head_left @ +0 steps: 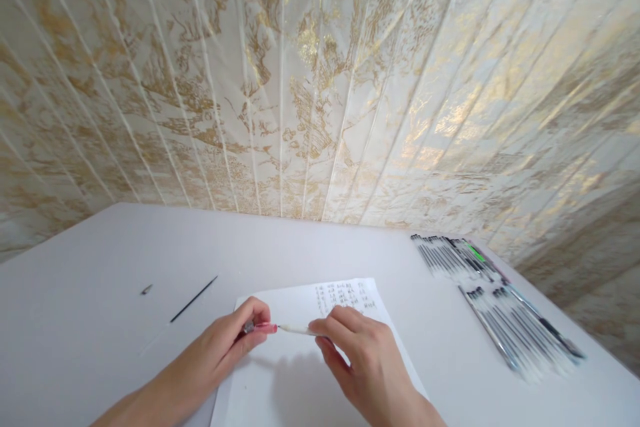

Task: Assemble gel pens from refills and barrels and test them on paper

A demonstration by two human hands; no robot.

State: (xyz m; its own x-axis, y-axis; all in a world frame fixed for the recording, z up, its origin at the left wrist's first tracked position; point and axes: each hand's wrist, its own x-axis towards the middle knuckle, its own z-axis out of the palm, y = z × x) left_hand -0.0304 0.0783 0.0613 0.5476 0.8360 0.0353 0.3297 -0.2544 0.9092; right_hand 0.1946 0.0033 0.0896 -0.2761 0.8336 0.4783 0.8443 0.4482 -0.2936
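Right grip (317, 333) pinching white pen (296, 329), left grip (260, 328) pinching pink piece (266, 327), handwritten sheet (345, 297) beneath, script illegible

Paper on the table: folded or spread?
Spread. The paper lies flat on the table, its handwriting exposed. Its near edge is out of view.

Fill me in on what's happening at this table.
The left hand holds a pink pen piece, and the right hand holds a white pen part with its tip at the pink one. Both are above a sheet with handwriting. A dark refill lies to the left, rows of pens to the right.
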